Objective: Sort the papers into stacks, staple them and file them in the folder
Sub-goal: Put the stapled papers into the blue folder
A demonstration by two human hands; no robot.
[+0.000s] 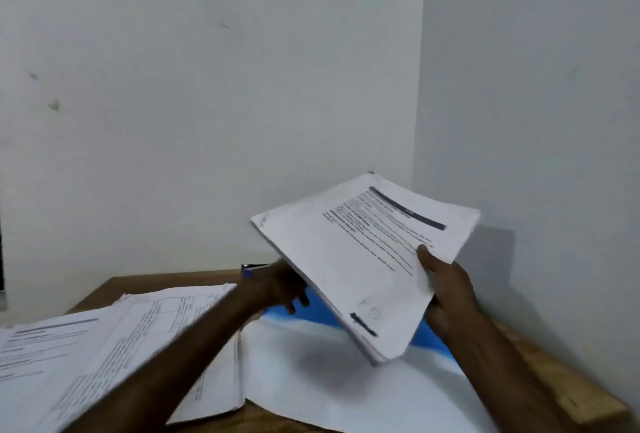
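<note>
pinched stack [363, 259] in right grip [450, 290], thumb on top. could not tell left grip's [280, 285] state under the opposite edge. needed squaring, then lowering flat into folder [318, 309] below.

Passage was closed at the rear by the back wall [207, 121] and on the right by the side wall [536, 103]. The left of the wooden table [554, 377] was covered by printed sheets [86, 356], its middle by an open blue-and-white folder [346, 394]. The air above the folder was blocked by a tilted stack of papers [346, 259] gripped by the right hand [446, 294]; bare wood was left along the right edge.
</note>
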